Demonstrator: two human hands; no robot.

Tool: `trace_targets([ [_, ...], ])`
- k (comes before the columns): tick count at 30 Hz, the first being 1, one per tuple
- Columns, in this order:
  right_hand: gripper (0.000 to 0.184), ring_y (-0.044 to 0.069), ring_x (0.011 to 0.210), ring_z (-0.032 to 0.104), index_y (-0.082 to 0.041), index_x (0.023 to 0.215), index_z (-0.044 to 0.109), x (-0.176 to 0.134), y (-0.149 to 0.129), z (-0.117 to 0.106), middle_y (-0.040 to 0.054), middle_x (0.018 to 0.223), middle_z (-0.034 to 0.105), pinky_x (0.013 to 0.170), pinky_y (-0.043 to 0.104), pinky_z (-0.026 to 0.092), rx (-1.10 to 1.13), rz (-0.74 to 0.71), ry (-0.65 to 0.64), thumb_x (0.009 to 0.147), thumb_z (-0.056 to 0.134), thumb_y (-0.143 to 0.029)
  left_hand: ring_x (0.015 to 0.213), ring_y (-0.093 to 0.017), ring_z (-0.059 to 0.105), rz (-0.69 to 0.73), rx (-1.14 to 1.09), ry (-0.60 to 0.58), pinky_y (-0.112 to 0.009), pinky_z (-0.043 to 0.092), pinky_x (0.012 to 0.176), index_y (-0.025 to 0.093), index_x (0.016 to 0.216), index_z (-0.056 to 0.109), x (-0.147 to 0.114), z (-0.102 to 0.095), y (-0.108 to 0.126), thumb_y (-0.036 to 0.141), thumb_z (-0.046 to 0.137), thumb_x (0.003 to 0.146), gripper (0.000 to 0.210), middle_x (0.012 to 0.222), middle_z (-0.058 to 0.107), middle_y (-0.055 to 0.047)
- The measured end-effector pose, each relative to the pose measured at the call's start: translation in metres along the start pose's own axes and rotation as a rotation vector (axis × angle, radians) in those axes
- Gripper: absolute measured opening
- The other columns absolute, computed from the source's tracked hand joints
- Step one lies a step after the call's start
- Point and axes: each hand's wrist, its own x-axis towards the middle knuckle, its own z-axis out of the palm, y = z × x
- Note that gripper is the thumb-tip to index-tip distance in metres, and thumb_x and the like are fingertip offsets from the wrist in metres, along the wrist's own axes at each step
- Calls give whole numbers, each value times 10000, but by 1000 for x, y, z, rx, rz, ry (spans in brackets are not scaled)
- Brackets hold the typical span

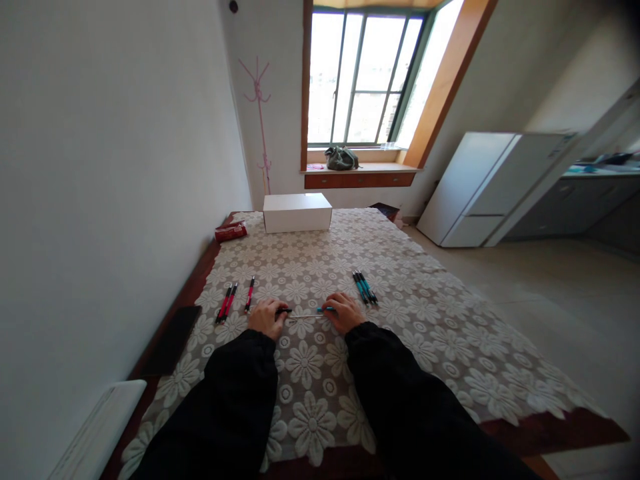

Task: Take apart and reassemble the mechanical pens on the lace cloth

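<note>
Low over the lace-covered table, my left hand (267,318) is closed on a black pen part (284,310). Opposite it, my right hand (344,312) pinches a teal pen barrel (321,309). A thin white stick, seemingly a pen refill (307,316), spans the gap between the hands; which hand grips it, I cannot tell. Left of my left hand lies a single red pen (249,293), with a small group of red pens (228,303) farther left. Several teal pens (365,287) lie side by side beyond my right hand.
A white box (297,213) stands at the table's far end, with a red packet (231,231) to its left. A dark flat object (173,340) lies along the left edge, near a white object (100,430). The wall borders the table's left side.
</note>
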Motion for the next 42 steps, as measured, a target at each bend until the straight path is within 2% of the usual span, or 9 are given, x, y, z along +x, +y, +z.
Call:
trace_targets([
  [6, 99, 193, 1056, 518, -273, 887, 704, 0, -1, 2, 28, 1072, 622, 943, 344, 413, 18, -44, -10, 833, 636, -226, 1015, -232, 577, 4, -20, 30, -363, 432, 893, 251, 975, 701, 0, -1, 1, 239, 595, 809, 197, 1028, 669, -41],
  [10, 101, 201, 1083, 507, -271, 878, 708, -1, -1, 1, 31, 1105, 616, 956, 359, 413, 28, -36, -3, 840, 629, -222, 1015, -209, 569, 90, -92, 93, -335, 431, 927, 227, 895, 689, 0, -3, 3, 217, 579, 812, 138, 991, 653, -50],
  [15, 102, 211, 1111, 501, -276, 892, 710, 0, -1, 2, 31, 1140, 609, 970, 383, 414, 22, -36, -18, 837, 636, -232, 1056, -215, 536, 229, -106, -14, -348, 422, 956, 252, 838, 694, -2, -4, 4, 258, 654, 755, 92, 1011, 641, -34],
  [19, 106, 206, 1115, 502, -279, 902, 710, 0, -1, 3, 26, 1161, 604, 979, 375, 412, 15, -48, -30, 835, 644, -231, 1100, -228, 511, 224, -71, -46, -368, 409, 976, 256, 848, 704, -3, -2, 2, 285, 673, 748, 109, 1057, 632, -38],
  [30, 71, 218, 1081, 519, -263, 835, 705, 0, 0, 10, 30, 1133, 615, 966, 391, 422, 33, -53, 28, 826, 650, -219, 1098, -241, 505, 240, -83, -24, -379, 415, 964, 232, 803, 719, -1, 6, -5, 282, 677, 742, 89, 1051, 635, -46],
  [42, 96, 211, 1044, 543, -232, 844, 659, 0, 4, 9, 46, 1088, 631, 938, 360, 431, 61, 36, 73, 819, 600, -161, 1014, -234, 532, 175, -85, 88, -376, 436, 916, 224, 738, 703, -2, 4, -3, 196, 646, 737, 64, 978, 656, -42],
])
